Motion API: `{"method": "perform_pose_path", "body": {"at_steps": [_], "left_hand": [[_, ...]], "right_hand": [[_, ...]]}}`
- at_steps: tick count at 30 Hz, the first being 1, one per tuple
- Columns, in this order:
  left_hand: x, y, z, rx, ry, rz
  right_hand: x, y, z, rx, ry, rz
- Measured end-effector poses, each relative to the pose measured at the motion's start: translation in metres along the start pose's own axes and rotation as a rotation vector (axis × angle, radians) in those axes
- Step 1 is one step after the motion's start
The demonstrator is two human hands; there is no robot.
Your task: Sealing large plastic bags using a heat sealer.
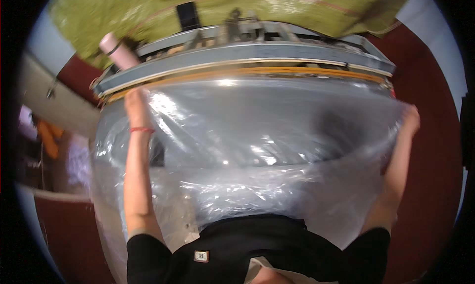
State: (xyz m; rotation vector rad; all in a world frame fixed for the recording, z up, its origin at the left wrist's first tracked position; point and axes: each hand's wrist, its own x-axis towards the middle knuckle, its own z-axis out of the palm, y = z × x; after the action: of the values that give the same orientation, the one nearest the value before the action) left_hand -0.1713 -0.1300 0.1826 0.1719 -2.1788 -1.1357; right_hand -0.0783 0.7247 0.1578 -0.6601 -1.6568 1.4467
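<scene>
One clear plastic sheet (257,120) spans the space before the person, already spread wide, its far edge near the orange strip (277,71) along the metal frame (252,51); the part by the black shirt (282,239) is rumpled, not flat. The left hand (137,106) grips the far left corner; the right hand (410,119), blurred, seems to pinch the right edge. Both arms (138,180) reach forward, wide apart.

Clear plastic sheet (237,120) between both hands (136,104) (410,120) (red band (142,129) on left wrist)
</scene>
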Motion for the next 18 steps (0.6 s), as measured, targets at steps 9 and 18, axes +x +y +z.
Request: {"method": "perform_pose_path", "body": {"at_steps": [9,18], "left_hand": [[0.051,-0.133,-0.001,-0.237,0.295,-0.11],[0.048,-0.124,0.0,-0.224,0.34,-0.208]], "right_hand": [[-0.021,0.05,0.185,-0.179,-0.029,-0.251],[-0.036,0.019,0.193,-0.145,0.149,-0.187]]}}
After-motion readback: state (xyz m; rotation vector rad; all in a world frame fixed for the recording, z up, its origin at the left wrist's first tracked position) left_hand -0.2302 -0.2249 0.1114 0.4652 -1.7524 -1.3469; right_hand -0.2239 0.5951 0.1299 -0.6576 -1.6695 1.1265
